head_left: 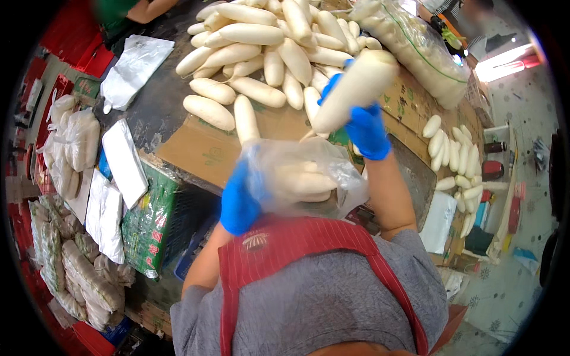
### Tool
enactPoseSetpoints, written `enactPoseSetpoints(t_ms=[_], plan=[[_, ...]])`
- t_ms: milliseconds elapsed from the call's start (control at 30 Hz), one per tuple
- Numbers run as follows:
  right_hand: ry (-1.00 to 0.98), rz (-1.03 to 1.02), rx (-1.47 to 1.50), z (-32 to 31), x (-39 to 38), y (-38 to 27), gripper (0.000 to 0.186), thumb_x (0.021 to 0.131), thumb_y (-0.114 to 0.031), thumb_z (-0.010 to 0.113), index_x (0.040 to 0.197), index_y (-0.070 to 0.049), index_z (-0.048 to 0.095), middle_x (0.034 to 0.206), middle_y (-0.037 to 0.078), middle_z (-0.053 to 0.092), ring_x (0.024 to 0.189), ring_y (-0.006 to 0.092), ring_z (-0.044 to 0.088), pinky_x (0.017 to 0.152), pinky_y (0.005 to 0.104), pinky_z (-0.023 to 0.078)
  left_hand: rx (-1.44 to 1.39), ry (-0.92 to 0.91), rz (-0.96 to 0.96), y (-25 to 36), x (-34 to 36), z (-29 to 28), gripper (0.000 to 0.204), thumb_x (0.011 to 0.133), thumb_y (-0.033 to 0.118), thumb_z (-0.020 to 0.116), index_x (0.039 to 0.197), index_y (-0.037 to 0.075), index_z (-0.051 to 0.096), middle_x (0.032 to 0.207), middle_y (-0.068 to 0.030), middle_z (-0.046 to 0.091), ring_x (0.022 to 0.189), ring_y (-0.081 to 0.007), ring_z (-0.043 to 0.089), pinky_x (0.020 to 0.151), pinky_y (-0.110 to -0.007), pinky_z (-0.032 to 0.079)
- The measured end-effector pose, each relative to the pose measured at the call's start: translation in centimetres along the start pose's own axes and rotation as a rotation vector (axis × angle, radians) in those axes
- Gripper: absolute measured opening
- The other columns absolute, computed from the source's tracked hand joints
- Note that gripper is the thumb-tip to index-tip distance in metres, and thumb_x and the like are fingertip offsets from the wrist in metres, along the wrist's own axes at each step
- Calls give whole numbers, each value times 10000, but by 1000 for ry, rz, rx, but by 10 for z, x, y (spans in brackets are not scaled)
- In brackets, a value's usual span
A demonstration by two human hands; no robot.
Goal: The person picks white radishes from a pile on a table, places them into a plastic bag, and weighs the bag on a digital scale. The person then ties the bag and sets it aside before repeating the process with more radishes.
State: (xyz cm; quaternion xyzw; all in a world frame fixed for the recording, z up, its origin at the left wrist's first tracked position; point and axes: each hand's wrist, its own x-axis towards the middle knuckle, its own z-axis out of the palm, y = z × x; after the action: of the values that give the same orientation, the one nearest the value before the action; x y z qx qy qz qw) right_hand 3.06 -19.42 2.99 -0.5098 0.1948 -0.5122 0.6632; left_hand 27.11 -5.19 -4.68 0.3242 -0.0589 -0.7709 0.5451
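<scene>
My right hand (366,129), in a blue glove, grips a long white radish (356,88) and holds it tilted above a clear plastic bag (297,175). My left hand (238,202), also blue-gloved, holds the bag open at its left side. Several white radishes lie inside the bag. A big pile of loose white radishes (267,53) covers the cardboard-lined table (196,148) just beyond my hands.
A large filled bag of radishes (415,47) lies at the back right, with more loose radishes (457,160) on the right. Flat stacks of plastic bags (122,160) sit at the left beside packed bags (71,142). Another person's arm (148,9) shows at the top left.
</scene>
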Motion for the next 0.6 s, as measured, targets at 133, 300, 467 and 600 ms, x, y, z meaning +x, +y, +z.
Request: enactPoseSetpoints(t_ms=[133, 300, 467, 600], plan=[[-606, 22, -457, 33, -15, -41, 480, 810, -222, 714, 1231, -43, 571, 1151, 123, 610, 1115, 266, 572, 961, 390, 446, 84, -13, 54, 6, 2, 17, 514, 1020, 404, 402, 1427, 89, 385, 1280, -67, 541, 1129, -195, 543, 873, -323, 493], [-427, 156, -994, 0, -67, 51, 506, 850, -265, 681, 1322, -133, 557, 1265, 128, 588, 1162, 276, 556, 1020, 401, 413, 851, 61, 437, 31, -7, 38, 418, 1015, 326, 435, 1329, 63, 515, 1073, -52, 595, 921, -133, 567, 815, -258, 473], [-438, 422, -752, -12, -52, 39, 338, 916, -243, 603, 1206, -76, 652, 1077, 127, 682, 883, 204, 674, 811, 328, 532, 445, 121, 171, 23, -11, 35, 362, 987, 273, 498, 1254, 40, 574, 825, 28, 543, 690, -61, 485, 635, -194, 406], [435, 260, -790, -59, 12, 47, 302, 923, -286, 617, 1042, -14, 671, 736, 54, 646, 649, 132, 598, 620, 286, 510, 419, 104, 98, 14, -4, 13, 325, 966, 234, 531, 1215, 35, 599, 836, 27, 549, 689, -64, 482, 625, -198, 396]])
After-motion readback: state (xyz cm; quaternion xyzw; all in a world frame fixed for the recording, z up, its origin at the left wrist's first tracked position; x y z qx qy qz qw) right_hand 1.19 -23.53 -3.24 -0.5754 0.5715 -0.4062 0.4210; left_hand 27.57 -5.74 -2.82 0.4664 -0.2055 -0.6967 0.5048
